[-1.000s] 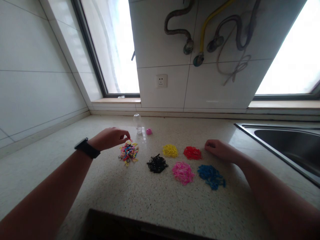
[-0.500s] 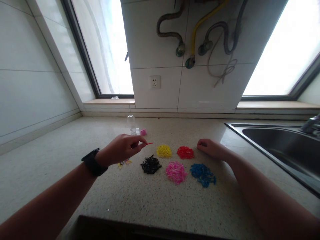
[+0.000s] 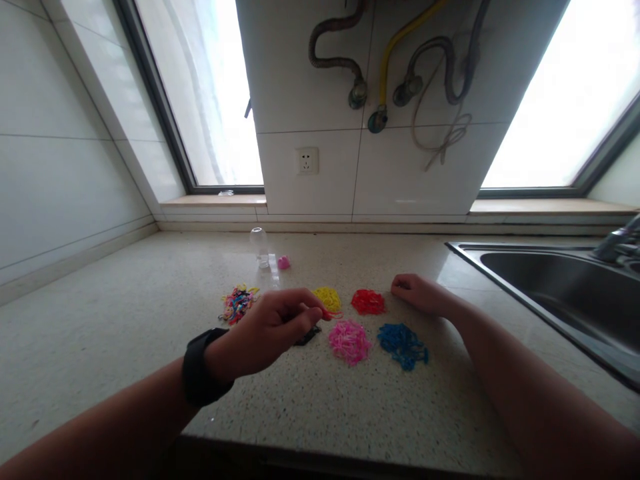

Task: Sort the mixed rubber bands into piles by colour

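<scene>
My left hand (image 3: 280, 327), with a black watch on its wrist, pinches a red rubber band (image 3: 332, 314) between thumb and finger. It is held above the counter, beside the yellow pile (image 3: 327, 299) and partly covering the black pile (image 3: 308, 335). A mixed-colour heap of small bands (image 3: 237, 304) lies left of the hand. Further right are the red pile (image 3: 368, 302), the pink pile (image 3: 349, 343) and the blue pile (image 3: 403, 346). My right hand (image 3: 417, 293) rests on the counter just right of the red pile, fingers curled closed; nothing shows in it.
A clear plastic bottle (image 3: 259, 248) stands at the back beside a pink cap (image 3: 283, 262). On the right is a steel sink (image 3: 465, 257) with a tap (image 3: 617, 239). The tiled wall (image 3: 390, 180) carries a socket (image 3: 307, 161) and hoses above the counter (image 3: 300, 413).
My left hand has moved right and nearer with the red band, from beside the yellow pile to over the black pile. The mixed heap has come into view. My right hand stays put.
</scene>
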`<action>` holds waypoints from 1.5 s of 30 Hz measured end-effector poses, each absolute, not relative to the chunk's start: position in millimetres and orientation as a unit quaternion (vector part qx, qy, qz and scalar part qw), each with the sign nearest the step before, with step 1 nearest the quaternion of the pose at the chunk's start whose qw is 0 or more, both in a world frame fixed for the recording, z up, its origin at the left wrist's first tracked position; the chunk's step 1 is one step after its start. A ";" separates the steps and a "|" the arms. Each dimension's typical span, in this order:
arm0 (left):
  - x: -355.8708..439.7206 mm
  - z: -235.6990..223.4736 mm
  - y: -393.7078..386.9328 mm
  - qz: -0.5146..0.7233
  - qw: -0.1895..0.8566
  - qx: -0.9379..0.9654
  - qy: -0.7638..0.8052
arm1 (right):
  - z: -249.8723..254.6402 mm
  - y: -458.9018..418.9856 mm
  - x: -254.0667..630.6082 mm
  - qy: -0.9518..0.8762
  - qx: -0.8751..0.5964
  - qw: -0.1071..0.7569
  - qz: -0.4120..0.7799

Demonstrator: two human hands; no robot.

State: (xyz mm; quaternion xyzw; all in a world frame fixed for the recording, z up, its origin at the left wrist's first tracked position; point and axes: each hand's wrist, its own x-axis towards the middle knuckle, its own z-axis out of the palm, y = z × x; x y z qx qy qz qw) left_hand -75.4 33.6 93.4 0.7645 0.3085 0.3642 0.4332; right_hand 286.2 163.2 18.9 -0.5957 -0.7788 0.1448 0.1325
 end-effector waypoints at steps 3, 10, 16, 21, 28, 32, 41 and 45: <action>-69.0 88.5 30.8 0.375 0.501 0.729 0.278 | 19.4 163.0 285.8 -0.778 -0.596 0.134 0.148; -64.9 82.6 28.5 0.383 0.557 0.687 0.267 | 19.3 163.2 284.7 -0.775 -0.601 0.128 0.150; -61.9 85.9 26.5 0.386 0.561 0.677 0.279 | 17.6 164.2 285.0 -0.779 -0.597 0.132 0.140; -60.2 88.4 24.6 0.372 0.545 0.694 0.289 | 21.3 161.7 282.2 -0.776 -0.603 0.128 0.132; -60.5 86.9 22.5 0.360 0.522 0.713 0.299 | 22.3 161.5 280.8 -0.772 -0.609 0.125 0.130; -60.6 85.5 23.2 0.359 0.505 0.721 0.309 | 22.0 161.9 281.0 -0.772 -0.610 0.124 0.130; -60.5 87.5 23.3 0.350 0.514 0.713 0.324 | 19.9 163.5 282.2 -0.775 -0.605 0.128 0.132; -60.8 87.0 22.2 0.356 0.509 0.714 0.325 | 20.0 163.3 282.3 -0.775 -0.605 0.130 0.133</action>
